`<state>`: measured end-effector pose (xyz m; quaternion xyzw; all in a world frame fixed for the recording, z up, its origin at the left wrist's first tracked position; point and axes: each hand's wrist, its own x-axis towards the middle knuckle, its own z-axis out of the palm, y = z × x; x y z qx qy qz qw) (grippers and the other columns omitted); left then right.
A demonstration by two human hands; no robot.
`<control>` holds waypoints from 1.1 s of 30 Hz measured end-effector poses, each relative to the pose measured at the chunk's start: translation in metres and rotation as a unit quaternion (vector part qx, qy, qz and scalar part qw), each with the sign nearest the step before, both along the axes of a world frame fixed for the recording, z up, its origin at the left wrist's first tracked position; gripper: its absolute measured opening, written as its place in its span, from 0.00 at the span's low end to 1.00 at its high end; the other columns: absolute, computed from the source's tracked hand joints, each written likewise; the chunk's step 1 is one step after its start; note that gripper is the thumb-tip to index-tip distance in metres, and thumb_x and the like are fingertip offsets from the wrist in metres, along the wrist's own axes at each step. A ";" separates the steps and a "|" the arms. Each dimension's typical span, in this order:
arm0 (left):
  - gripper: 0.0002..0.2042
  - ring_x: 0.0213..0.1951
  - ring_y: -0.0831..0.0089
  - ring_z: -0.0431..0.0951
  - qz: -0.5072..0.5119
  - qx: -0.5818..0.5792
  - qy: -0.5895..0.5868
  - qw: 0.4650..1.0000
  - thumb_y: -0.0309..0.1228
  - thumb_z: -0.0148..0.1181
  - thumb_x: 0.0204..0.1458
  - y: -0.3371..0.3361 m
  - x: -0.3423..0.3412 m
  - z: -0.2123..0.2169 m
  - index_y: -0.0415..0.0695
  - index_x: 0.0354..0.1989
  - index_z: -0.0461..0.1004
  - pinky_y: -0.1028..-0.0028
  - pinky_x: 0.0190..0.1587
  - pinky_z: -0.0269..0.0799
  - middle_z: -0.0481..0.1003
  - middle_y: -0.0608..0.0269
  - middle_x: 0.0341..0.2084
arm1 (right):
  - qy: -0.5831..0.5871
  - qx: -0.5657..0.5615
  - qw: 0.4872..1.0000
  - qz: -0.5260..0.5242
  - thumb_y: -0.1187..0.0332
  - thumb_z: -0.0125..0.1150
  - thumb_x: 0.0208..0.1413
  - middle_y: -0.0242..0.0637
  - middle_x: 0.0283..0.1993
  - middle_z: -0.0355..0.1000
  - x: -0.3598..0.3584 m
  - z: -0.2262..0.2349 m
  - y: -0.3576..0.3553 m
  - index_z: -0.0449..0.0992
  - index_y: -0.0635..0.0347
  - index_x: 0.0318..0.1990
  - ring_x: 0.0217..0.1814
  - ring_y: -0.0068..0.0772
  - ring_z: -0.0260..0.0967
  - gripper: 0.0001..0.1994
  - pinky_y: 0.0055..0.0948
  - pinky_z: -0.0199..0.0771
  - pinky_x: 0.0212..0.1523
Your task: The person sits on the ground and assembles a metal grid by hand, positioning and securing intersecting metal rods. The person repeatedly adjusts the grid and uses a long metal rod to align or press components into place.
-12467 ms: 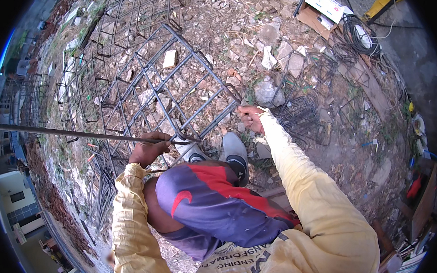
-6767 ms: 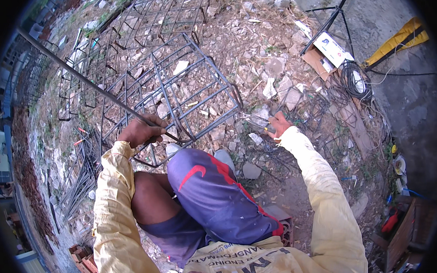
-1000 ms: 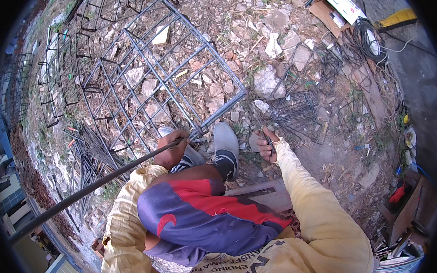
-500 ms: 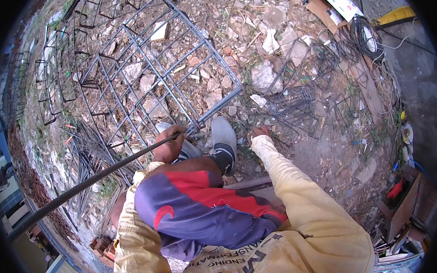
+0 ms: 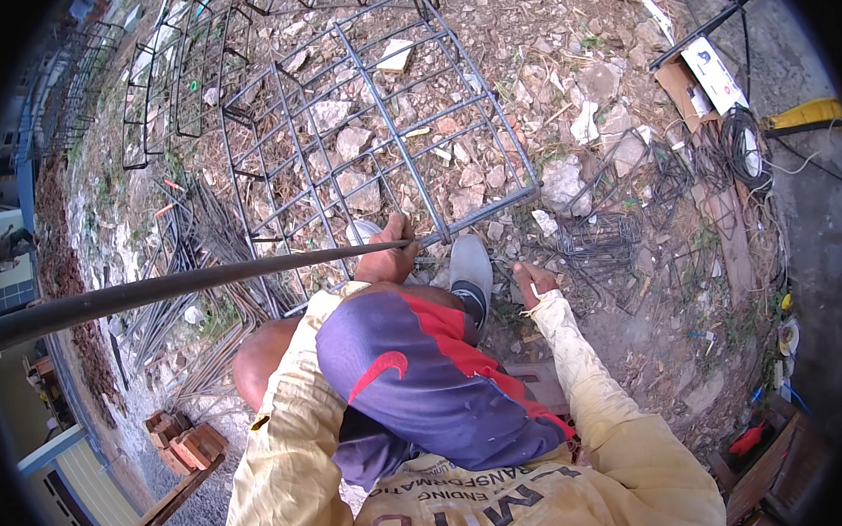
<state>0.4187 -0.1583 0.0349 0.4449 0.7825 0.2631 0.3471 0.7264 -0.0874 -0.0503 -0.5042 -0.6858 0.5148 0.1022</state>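
My left hand (image 5: 387,252) is closed round the end of a long dark metal bar (image 5: 184,287), which runs almost level out to the left edge. The tip of the bar lies close to the near corner of a rebar cage (image 5: 403,142), by my shoes; whether it touches the cage I cannot tell. The cage is made of grey steel rods crossed into a grid and lies on rubble. Right of my grey shoe (image 5: 470,262), my right hand (image 5: 536,284) hangs low with curled fingers. What it holds, if anything, is hidden.
More bent rebar frames (image 5: 178,80) stand at the far left, with a heap of loose rods (image 5: 205,236) nearer. To the right lie wire pieces (image 5: 601,237), a wire coil (image 5: 743,146), cardboard (image 5: 683,92) and a plank (image 5: 723,219). Bricks (image 5: 183,442) sit lower left.
The bar has swung from a steep slant to nearly level, its outer end rising in view. The whole scene has shifted rightward. My left hand still grips the bar; my right hand stays curled.
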 end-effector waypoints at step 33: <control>0.12 0.41 0.55 0.72 -0.056 -0.011 0.177 0.983 0.34 0.67 0.43 0.005 0.003 0.010 0.47 0.30 0.68 0.54 0.47 0.62 0.73 0.58 0.31 | 0.107 -0.065 0.992 -0.016 0.59 0.53 0.60 0.37 0.23 0.70 -0.150 -0.007 -0.032 0.78 0.65 0.39 0.24 0.29 0.67 0.16 0.31 0.69 0.29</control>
